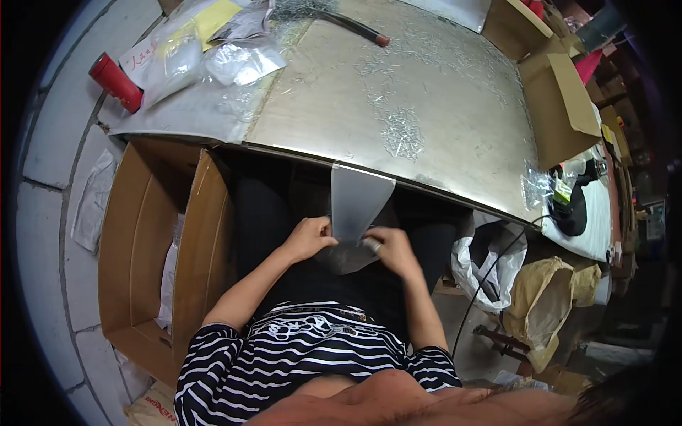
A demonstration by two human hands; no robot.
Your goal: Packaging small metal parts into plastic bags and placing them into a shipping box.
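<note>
A greyish, see-through chute-like piece [361, 202] slopes from the table's front edge down to my lap, narrowing toward me. Below its lower end hangs a clear plastic bag [347, 260], spread between my hands. My left hand [312, 238] is closed at the left of the chute's end, fingers pinching what looks like the bag's edge. On the other side my right hand [391, 250], a little smeared by motion and with a ring on one finger, is closed on the bag's right edge. The bag's lower part is hard to make out against my dark trousers.
Small shiny metal pins [403, 135] lie scattered over the metal-topped table [305, 106]. A dark bar [355, 30] rests at its far side. Left are a red tumbler [116, 82], plastic bags [238, 65] and an open cardboard box [195, 234]. Sacks [543, 302] stand right.
</note>
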